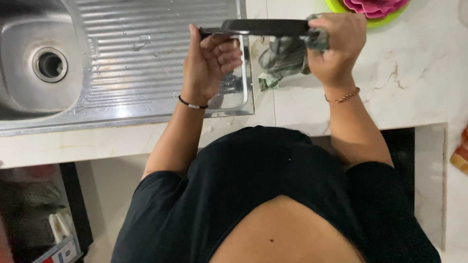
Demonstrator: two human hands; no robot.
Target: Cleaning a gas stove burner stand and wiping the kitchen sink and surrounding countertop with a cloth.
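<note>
A flat black pan (263, 27) is held edge-on above the counter, between both hands. My left hand (209, 63) grips its left end, fingers curled under the rim, with a dark bead bracelet on the wrist. My right hand (339, 46) presses a grey-green cloth (285, 58) around the pan's right end. Part of the cloth hangs down below the pan. A thin copper bracelet sits on the right wrist.
A steel sink basin (29, 29) with a round drain lies at the left, and its ribbed drainboard (146, 48), wet with drops, is under my left hand. The marble counter (390, 97) runs right. A green plate holding a pink object (373, 7) sits at the top edge.
</note>
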